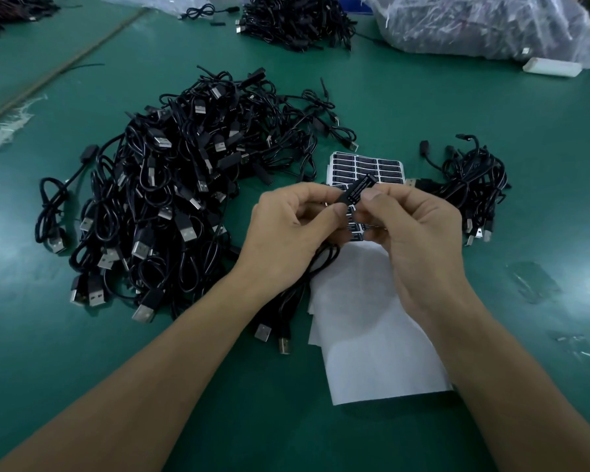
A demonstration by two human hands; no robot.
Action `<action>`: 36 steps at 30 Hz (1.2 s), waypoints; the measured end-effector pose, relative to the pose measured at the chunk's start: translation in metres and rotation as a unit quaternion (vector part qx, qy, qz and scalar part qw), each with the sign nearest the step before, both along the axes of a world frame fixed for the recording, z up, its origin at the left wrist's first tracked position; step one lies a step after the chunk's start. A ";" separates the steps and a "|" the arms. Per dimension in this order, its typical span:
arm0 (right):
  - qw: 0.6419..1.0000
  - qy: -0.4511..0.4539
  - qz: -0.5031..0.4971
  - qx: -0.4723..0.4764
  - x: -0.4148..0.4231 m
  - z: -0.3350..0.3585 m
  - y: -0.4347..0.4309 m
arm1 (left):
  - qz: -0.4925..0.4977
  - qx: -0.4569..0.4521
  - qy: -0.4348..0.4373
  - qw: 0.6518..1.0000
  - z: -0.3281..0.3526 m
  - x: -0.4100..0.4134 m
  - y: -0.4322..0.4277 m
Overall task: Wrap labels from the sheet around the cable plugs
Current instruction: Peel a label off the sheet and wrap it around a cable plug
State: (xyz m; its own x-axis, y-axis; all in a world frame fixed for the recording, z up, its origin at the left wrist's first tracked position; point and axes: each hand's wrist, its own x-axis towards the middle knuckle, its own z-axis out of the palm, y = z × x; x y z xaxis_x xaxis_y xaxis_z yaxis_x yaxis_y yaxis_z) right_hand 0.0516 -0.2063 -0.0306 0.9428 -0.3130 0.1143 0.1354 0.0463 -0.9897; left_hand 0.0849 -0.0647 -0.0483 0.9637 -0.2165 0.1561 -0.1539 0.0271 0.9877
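Head view: both forearms reach in from the bottom edge and meet above the middle of the green table. Left hand and right hand are held close together, fingertips nearly touching, each pinching the same small black plug between thumb and forefinger; other fingers curled loosely behind. The plug tilts up toward the right. A black label with pale print lies along it, its upper end sticking out past the fingertips; how far round the plug it is wrapped cannot be told. The plug's cable drops from under the left hand in a doubled loop to the table, ending in two USB ends just left of the white paper. The label sheet lies flat directly beneath and beyond the hands: rows of black labels at its far end, partly hidden by the fingers, and bare white backing on the near part, running back between the forearms. To the left, a large heap of black cables with many silver USB plugs showing. To the right of the sheet, a smaller bundle of cables, near it but apart. At the far edge, another cable heap, a clear plastic bag of dark cables, and a white block just before the bag.
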 end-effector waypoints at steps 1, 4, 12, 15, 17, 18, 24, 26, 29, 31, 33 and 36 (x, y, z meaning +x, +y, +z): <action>1.000 0.000 0.003 -0.002 0.000 0.000 0.000 | -0.006 -0.006 0.006 1.000 0.000 0.000 0.000; 1.000 0.000 0.003 -0.013 0.000 -0.001 -0.001 | -0.028 -0.016 0.019 0.999 0.001 -0.001 0.000; 1.000 0.005 0.003 -0.017 0.000 -0.002 -0.001 | -0.040 -0.022 0.017 0.999 0.003 -0.004 0.001; 1.000 0.001 0.000 -0.029 0.000 -0.002 -0.001 | -0.037 -0.021 0.015 0.999 0.003 -0.004 0.001; 0.999 -0.008 -0.001 -0.042 0.000 -0.002 0.000 | -0.036 -0.019 0.014 0.999 0.003 -0.004 0.001; 0.999 -0.011 0.000 -0.044 0.000 -0.002 0.000 | -0.036 -0.018 0.014 0.999 0.003 -0.004 0.001; 0.998 -0.018 0.010 -0.062 -0.002 -0.001 0.000 | -0.037 -0.023 0.013 0.999 0.003 -0.004 0.001; 0.998 -0.017 0.013 -0.061 -0.002 -0.001 0.000 | -0.036 -0.023 0.012 0.999 0.003 -0.004 0.002; 0.998 -0.018 0.015 -0.062 -0.002 0.000 -0.001 | -0.037 -0.021 0.012 0.999 0.003 -0.004 0.002; 0.997 -0.022 0.017 -0.066 -0.002 -0.001 0.000 | -0.037 -0.022 0.011 0.999 0.003 -0.004 0.002; 0.997 -0.024 0.015 -0.069 -0.002 -0.001 0.000 | -0.038 -0.021 0.008 0.999 0.003 -0.003 0.002; 0.997 -0.028 0.013 -0.075 -0.001 -0.002 -0.001 | -0.041 -0.018 0.009 0.999 0.002 -0.003 0.002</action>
State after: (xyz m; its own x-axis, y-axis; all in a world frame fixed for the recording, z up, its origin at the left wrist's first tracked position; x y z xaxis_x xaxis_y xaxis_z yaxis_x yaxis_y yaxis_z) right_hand 0.0504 -0.2068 -0.0331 0.9412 -0.2642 0.2104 0.1909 -0.0976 -0.9767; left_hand 0.0815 -0.0626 -0.0459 0.9458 -0.2888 0.1486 -0.1324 0.0750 0.9884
